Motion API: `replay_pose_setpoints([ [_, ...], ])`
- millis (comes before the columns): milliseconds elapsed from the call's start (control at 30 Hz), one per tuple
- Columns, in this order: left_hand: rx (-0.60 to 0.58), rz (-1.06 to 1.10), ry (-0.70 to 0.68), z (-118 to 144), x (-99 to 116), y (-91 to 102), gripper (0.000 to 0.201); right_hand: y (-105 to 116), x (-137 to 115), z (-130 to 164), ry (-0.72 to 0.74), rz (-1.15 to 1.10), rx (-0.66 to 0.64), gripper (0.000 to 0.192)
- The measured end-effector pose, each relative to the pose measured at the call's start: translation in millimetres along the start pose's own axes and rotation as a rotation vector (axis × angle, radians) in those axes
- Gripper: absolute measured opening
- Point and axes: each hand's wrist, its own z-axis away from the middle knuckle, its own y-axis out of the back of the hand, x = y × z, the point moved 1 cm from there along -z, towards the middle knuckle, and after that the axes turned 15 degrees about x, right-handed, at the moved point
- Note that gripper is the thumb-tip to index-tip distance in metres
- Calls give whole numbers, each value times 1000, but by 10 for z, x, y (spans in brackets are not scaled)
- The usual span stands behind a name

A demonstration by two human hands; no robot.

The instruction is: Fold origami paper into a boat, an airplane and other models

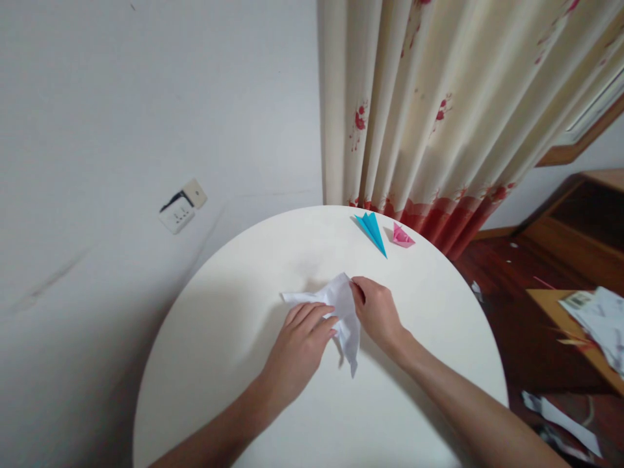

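Note:
A crumpled, creased piece of white paper (347,311) is held between my hands over the middle of the white round table (205,364). My left hand (299,344) reaches over the paper's near left part, fingers bent on it and the thumb close to the fingertips. At the paper's right edge, my right hand (380,309) is closed in a pinch on its upper corner. One point of the paper sticks out to the left, another hangs down toward me. Beyond the hands lie a blue paper plane (373,234) and a small pink paper boat (402,236).
A pale wall with a power socket (177,215) stands to the left. Behind the table hangs a cream curtain (409,117) with red flowers. At the right, papers (597,322) lie on a brown board (548,302) above a dark red floor.

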Motion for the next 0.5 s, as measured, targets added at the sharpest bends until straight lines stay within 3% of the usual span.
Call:
replay_pose_setpoints([
  [133,-172,-77,42,43,-58,-20,14,-9,-83,56,49,13,-40,29],
  [267,-248,-121,68,79,-83,-6,18,-6,-99,57,41,5,-38,28],
  [333,-213,-124,63,75,-96,-5,20,4,-86,36,12,19,-37,28],
  [500,23,14,43,14,-116,-14,16,35,119,-78,-170,83,-13,23],
])
